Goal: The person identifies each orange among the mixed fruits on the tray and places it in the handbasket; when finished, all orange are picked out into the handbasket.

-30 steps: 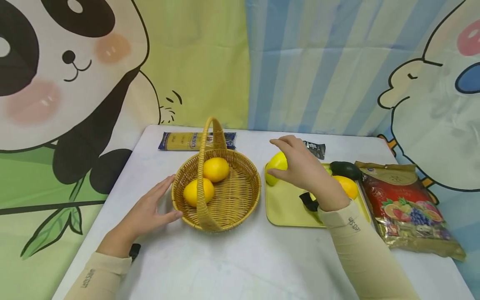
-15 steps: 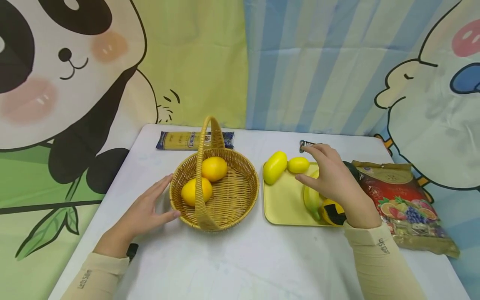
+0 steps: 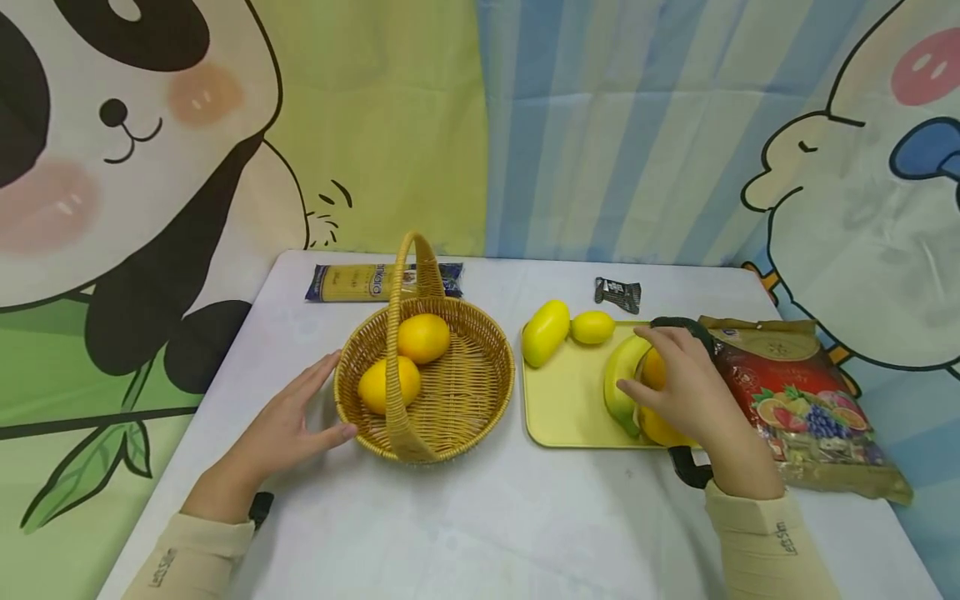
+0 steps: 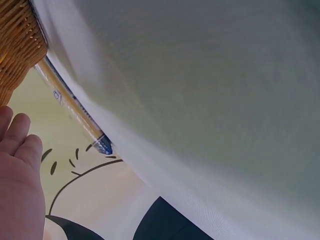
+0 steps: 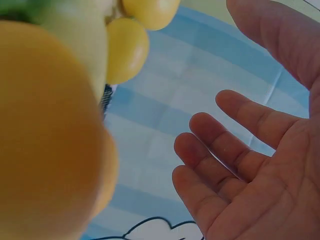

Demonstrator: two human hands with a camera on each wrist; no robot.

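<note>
My left hand [image 3: 281, 442] is beside the left wall of a wicker basket [image 3: 472, 392], fingers extended; whether they touch it I cannot tell. Two orange-yellow round fruits [image 3: 423, 337] sit in the basket's left half. Over the right part of a yellow tray [image 3: 562, 417] is my right hand [image 3: 686, 396], thumb and fingers spread. Beneath and beside it are orange-yellow fruits [image 3: 662, 427] and a greenish-yellow banana [image 3: 621, 387]. In the right wrist view, a gap separates the fingers [image 5: 200, 197] from a large orange-yellow fruit [image 5: 45, 135].
A long yellow fruit [image 3: 546, 333] and a small lemon-like fruit [image 3: 592, 327] lie at the tray's back left. Behind are a black wrapped packet [image 3: 618, 295] and a pasta packet [image 3: 348, 282]. A red and gold bag [image 3: 802, 408] lies right, near a dark green item [image 3: 678, 323].
My right hand has moved right and toward me, from above the tray's back left to the fruits at its right. The left hand stays by the basket. The view has shifted slightly.
</note>
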